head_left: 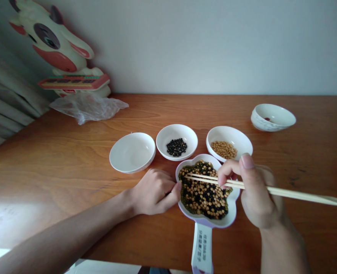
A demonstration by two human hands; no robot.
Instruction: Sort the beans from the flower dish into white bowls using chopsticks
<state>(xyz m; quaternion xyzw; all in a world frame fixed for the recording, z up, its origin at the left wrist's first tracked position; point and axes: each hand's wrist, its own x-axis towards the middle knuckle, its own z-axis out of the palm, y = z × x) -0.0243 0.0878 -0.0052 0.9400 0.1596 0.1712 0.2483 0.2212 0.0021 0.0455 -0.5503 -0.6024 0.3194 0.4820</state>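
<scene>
My right hand (255,190) is closed around a pair of wooden chopsticks (294,195). Their tips reach into the mixed beans at the left side of a flower-shaped dish (232,220) with a labelled handle (202,247). Yellow soybeans, black beans and small green beans lie mixed in it. My left hand (159,192) is curled, its thumb at the dish's left rim; its inner fingers are hidden. Behind the dish stand a white bowl (132,150) with nothing visible inside, a bowl (176,131) of black beans (176,147) and a bowl (241,139) of soybeans (224,149).
Another white bowl (273,118) stands at the back right, a small reddish-brown thing inside it. At the back left are a cow-shaped toy (59,42) with a keyboard and a crumpled clear plastic bag (88,108). The wooden table (56,152) meets a pale wall.
</scene>
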